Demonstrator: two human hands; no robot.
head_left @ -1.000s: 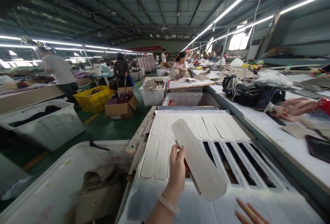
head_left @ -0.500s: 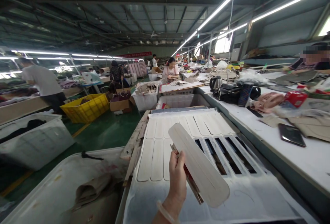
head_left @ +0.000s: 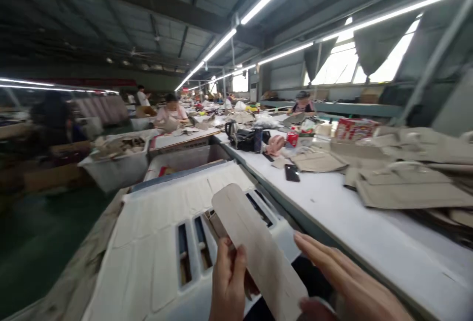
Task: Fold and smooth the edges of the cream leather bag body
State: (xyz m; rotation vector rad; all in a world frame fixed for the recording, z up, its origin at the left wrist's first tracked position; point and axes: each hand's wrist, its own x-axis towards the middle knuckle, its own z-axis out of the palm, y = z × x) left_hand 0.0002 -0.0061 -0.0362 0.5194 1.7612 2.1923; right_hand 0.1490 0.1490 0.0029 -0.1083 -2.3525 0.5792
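Note:
My left hand [head_left: 229, 279] is closed around a long, pale panel with rounded corners [head_left: 254, 242], its thumb along the panel's edge. Behind the panel, a brown folded piece [head_left: 216, 222] shows in the same grip; its kind I cannot make out. My right hand [head_left: 347, 272] is beside the panel's lower end, fingers stretched out and apart from the thumb. Its thumb is blurred near the panel's edge, and I cannot tell whether it touches. Below lies a white slotted sheet [head_left: 166, 299], with similar pale strips [head_left: 164, 276] laid out in rows and dark open slots.
A long white table [head_left: 332, 212] runs along the right, bearing a black phone [head_left: 292, 173] and stacked beige bag pieces [head_left: 410, 185]. A white bin of scraps [head_left: 118, 163] stands at the left. Co-workers sit beyond, one in pink [head_left: 172, 112].
The view has swung right, and the white table fills more of it. My right hand has come into view beside the panel. My left hand still holds the panel.

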